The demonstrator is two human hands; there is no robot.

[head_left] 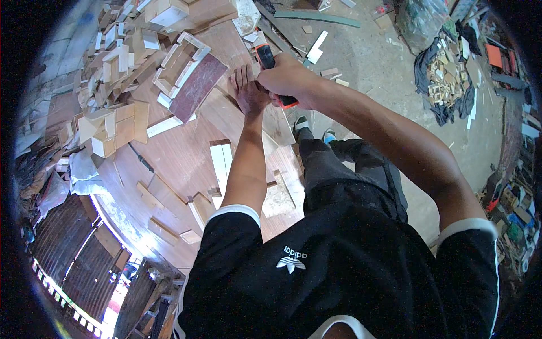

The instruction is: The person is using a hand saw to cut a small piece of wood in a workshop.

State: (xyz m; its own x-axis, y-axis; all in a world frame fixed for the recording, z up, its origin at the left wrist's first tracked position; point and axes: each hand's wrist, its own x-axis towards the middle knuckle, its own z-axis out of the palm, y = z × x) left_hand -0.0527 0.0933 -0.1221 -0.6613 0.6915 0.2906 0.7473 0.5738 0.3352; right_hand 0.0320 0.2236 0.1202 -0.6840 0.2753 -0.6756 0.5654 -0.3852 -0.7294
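My right hand point(287, 78) is closed round a black-and-orange tool handle point(265, 56). The rest of that tool, if any, is hidden, so its kind cannot be told. Right beside it, my left hand point(249, 95) lies flat with fingers stretched out, pressing on a wooden piece near the edge of the plywood work table point(172, 155). What lies under the fingers is mostly covered. Just left of my left hand sits a small wooden frame point(179, 65) with a dark red panel point(197, 89).
Wooden box-like pieces point(116, 130) are heaped along the table's far left. White-edged wood strips point(221, 164) and offcuts point(164, 229) lie nearer me. On the concrete floor to the right are a dark sack of wood scraps point(449, 85) and a clear plastic bag point(420, 25).
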